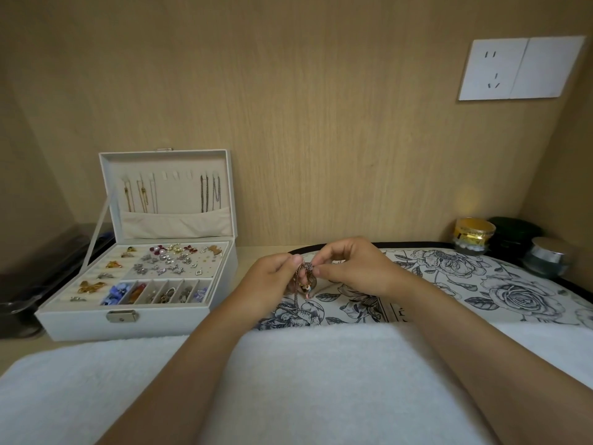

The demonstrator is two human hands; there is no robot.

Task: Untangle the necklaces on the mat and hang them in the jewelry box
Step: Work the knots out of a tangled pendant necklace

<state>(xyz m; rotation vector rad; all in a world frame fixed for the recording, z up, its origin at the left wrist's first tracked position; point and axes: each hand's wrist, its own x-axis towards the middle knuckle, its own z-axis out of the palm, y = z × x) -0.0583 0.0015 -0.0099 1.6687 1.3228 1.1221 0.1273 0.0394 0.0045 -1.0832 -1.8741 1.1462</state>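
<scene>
A tangle of dark chain necklaces (303, 281) with small coloured beads hangs between my two hands, its lower end trailing onto the floral mat (449, 284). My left hand (272, 277) pinches the tangle from the left and my right hand (349, 268) pinches it from the right, fingertips almost meeting. The white jewelry box (64, 319) stands open at the left. Several chains hang on the hooks inside its lid (167, 194); the middle hooks are bare.
A white towel (305, 380) covers the near edge under my forearms. Three small jars (475, 236) stand at the back right corner. A dark case (38, 268) lies left of the box. A wall socket (519, 69) sits on the wooden back panel.
</scene>
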